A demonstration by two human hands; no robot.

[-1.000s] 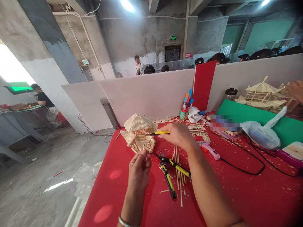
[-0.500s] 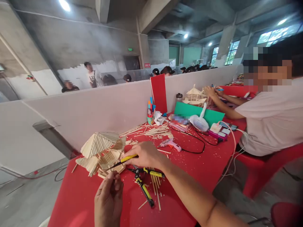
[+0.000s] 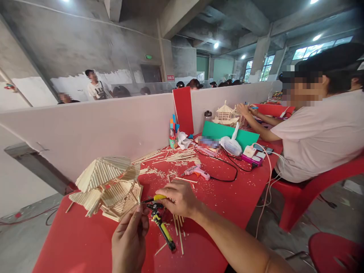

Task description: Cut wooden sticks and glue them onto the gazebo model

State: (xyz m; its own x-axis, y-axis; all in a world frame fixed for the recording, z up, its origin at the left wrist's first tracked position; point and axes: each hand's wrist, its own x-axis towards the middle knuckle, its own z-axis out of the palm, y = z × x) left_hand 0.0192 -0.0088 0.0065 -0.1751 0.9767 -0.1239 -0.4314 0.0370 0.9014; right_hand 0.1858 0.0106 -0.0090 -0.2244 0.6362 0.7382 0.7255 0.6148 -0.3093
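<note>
My right hand (image 3: 178,198) is closed round a yellow-handled cutter (image 3: 155,198) whose tip points left toward my other hand. My left hand (image 3: 130,239) is pinched on a thin wooden stick that I can barely see, just in front of the stick-built pagoda model (image 3: 106,185) on the red table (image 3: 227,197). Yellow-and-black pliers (image 3: 162,228) lie on the table between my hands, beside several loose sticks (image 3: 179,229).
A glue gun (image 3: 196,172) with a black cord lies mid-table, with scattered sticks (image 3: 176,155) behind it. A pen cup (image 3: 173,134), red board (image 3: 183,110), green mat (image 3: 227,132) and plastic bag stand further back. A seated person in a white shirt (image 3: 321,132) works at right on a red chair.
The view has swung further right and slightly down. My right hand with the cutter has drawn closer to my left hand, which has risen toward the model.
</note>
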